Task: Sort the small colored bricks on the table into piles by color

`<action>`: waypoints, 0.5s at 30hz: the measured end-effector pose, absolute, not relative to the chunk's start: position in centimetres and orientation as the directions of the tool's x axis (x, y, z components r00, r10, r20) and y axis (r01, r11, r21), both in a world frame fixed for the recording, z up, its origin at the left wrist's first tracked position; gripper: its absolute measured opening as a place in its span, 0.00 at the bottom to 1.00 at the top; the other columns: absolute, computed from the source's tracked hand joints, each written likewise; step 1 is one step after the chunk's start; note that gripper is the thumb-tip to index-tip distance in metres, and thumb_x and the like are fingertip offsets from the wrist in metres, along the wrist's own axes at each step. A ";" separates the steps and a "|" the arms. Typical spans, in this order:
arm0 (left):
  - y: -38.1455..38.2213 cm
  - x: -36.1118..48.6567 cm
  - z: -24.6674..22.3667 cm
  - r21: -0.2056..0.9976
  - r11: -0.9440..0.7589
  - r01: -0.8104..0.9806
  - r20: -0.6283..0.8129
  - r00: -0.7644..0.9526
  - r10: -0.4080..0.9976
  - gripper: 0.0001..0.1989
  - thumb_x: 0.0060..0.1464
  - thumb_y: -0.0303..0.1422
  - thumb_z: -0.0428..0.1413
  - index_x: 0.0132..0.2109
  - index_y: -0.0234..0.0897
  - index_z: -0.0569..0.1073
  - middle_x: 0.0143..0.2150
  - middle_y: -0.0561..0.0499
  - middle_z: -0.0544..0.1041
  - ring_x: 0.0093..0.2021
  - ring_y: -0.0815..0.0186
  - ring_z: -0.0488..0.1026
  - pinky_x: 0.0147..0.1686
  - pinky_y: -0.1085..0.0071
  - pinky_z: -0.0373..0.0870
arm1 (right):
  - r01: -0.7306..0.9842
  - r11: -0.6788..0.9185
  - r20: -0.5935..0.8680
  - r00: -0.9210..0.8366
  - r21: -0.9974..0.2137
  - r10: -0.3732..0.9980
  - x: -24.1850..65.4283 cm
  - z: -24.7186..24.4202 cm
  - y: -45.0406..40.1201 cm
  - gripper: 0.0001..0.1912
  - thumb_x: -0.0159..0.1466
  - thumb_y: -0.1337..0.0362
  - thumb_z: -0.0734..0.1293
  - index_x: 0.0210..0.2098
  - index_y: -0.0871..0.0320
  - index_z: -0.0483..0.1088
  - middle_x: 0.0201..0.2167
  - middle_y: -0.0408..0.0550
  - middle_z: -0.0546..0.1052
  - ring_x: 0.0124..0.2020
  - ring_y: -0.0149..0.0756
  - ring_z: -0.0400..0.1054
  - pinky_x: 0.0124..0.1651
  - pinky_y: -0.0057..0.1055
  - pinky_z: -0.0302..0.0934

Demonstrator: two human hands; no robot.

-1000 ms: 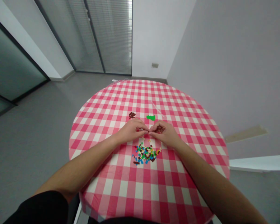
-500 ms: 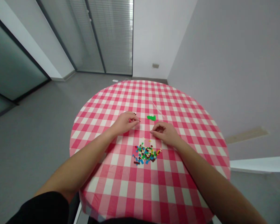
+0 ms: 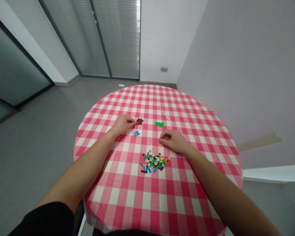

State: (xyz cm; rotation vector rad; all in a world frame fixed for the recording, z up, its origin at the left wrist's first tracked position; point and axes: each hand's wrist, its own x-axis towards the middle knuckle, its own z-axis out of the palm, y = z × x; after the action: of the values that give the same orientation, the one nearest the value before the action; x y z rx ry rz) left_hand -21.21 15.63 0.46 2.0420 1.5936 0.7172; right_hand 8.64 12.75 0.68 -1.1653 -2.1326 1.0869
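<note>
Multicoloured plastic bricks point(image 3: 152, 162) lie loosely heaped together.

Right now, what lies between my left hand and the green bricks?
In the head view, the small brown bricks lie there, close to the left hand. Past them, only checked cloth reaches the green bricks.

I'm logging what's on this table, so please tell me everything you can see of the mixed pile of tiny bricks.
The mixed pile of tiny plastic bricks is a loose, flat scatter of small rectangular pieces in blue, green, brown, cream and yellow. It lies on the pink-and-white gingham tablecloth, with stray pieces around its edge. The right hand rests just beyond it, apart.
</note>
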 end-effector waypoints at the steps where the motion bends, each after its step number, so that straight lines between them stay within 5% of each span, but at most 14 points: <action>1: 15.7 -21.2 0.5 0.631 -0.229 0.741 0.121 0.197 0.973 0.15 0.54 0.38 0.53 0.30 0.34 0.80 0.22 0.51 0.72 0.23 0.69 0.64 0.24 0.71 0.51 | 0.475 0.325 0.032 -0.525 -0.818 0.850 8.6 0.7 12.8 0.05 0.58 0.62 0.70 0.30 0.57 0.72 0.25 0.46 0.76 0.27 0.34 0.69 0.30 0.31 0.64; 15: 15.7 -20.8 0.5 0.649 -0.157 0.745 0.082 0.137 0.987 0.13 0.50 0.35 0.54 0.31 0.34 0.81 0.19 0.51 0.71 0.21 0.69 0.62 0.23 0.70 0.51 | 0.466 0.324 0.038 -0.524 -0.823 0.851 8.5 0.6 12.7 0.05 0.58 0.62 0.70 0.30 0.57 0.72 0.25 0.46 0.76 0.27 0.33 0.69 0.30 0.30 0.63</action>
State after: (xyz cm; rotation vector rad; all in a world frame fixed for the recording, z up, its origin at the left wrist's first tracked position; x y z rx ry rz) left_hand -20.80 15.70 0.52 1.9637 1.6577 0.7038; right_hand 8.55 12.70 0.60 -1.1590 -2.1240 1.0886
